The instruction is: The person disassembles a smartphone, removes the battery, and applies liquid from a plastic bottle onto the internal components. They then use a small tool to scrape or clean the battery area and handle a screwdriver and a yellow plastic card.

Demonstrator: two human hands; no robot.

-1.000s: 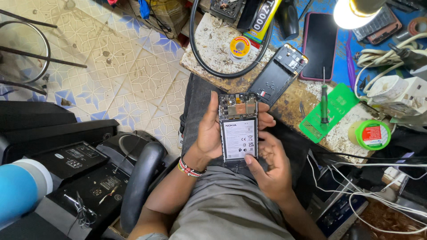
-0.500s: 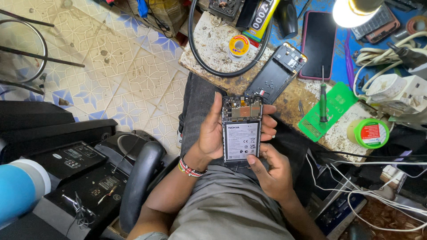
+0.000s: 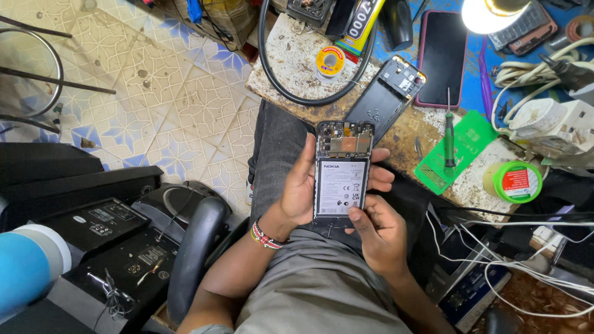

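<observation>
1. The patterned blue-and-white tiled floor (image 3: 154,93) spreads out to the left of the phone and above it. The person sits over it with grey cloth across the lap.
2. The speckled stone tabletop (image 3: 291,62) lies just beyond the phone's top end. A thick black cable loop (image 3: 266,68) curls on it.
3. The opened black phone with its back off (image 3: 342,179), showing a white-labelled battery and a circuit board, is held over the lap, near the tabletop's edge.
4. The left hand (image 3: 301,185) cradles the phone from its left side. The fingers wrap behind it and show at its right edge.
5. The right hand (image 3: 377,232) is below the phone, with its thumb pressed on the battery's lower end. It steadies the phone rather than gripping it.
6. The removed black plastic back cover (image 3: 383,93) lies inside up on the tabletop, just above and right of the phone.
7. A green card (image 3: 464,148) lies to the phone's right, with a green-handled screwdriver (image 3: 450,139) resting on it. Further right is a green roll of tape (image 3: 512,181).
8. A small yellow solder reel (image 3: 330,62) sits above the phone, inside the cable loop.
9. I judge the step to be checking or pressing at the battery with the cover off. Any further move there calls for a firm cradle and light, even thumb pressure.
10. Against half a second ago, little differs: the grip is the same and the phone has barely shifted.
</observation>
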